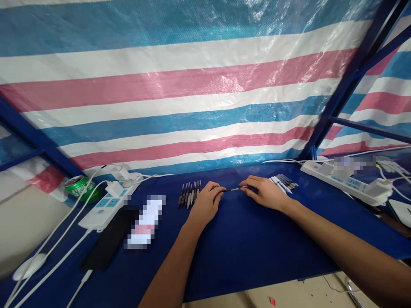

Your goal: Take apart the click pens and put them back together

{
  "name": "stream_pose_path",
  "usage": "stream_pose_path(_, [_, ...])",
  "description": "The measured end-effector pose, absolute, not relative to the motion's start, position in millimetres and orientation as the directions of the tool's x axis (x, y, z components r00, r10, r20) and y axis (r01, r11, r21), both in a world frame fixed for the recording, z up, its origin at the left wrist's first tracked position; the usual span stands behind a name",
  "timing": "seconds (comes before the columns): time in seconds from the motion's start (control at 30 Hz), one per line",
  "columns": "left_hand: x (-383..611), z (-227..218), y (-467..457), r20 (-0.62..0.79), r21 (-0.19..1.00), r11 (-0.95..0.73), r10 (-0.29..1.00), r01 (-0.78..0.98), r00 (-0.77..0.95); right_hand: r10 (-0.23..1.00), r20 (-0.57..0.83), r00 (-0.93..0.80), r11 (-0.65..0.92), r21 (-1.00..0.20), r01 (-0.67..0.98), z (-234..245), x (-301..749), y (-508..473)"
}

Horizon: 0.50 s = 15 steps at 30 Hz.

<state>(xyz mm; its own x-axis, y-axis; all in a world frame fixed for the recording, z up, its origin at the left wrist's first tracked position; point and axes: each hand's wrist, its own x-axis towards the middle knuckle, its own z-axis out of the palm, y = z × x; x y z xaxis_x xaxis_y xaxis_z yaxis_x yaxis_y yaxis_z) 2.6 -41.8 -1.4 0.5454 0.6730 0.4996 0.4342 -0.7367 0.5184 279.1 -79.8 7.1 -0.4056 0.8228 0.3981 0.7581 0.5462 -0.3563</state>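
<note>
A slim dark pen lies level between my two hands, just above or on the blue tabletop. My left hand pinches its left end between thumb and fingers. At the other end, the fingertips of my right hand close on a lighter, grey part; whether that is a separate piece I cannot make out. Left of my left hand is a row of several dark and grey pens, side by side. Several white and grey pen parts lie just beyond my right hand, partly hidden by it.
On the left are a green can, a white power strip, a black power bank or phone and a lit, blurred phone screen. Another power strip with cables sits at right. A striped tarp hangs behind the blue table.
</note>
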Motion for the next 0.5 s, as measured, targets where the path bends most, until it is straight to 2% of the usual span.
stream_pose_path(0.3, [10.2,-1.4,-49.5,0.426,0.608,-0.712,0.666,0.352,0.612,0.803,0.311,-0.508,0.596,-0.416,0.687,1.3,261.2,-85.3])
stream_pose_path(0.5, [12.1,-0.8,-49.5,0.274,0.790,-0.501,0.804,0.353,0.528,0.823,0.367,-0.433,0.567,-0.498,0.656,-7.0,249.5,-85.4])
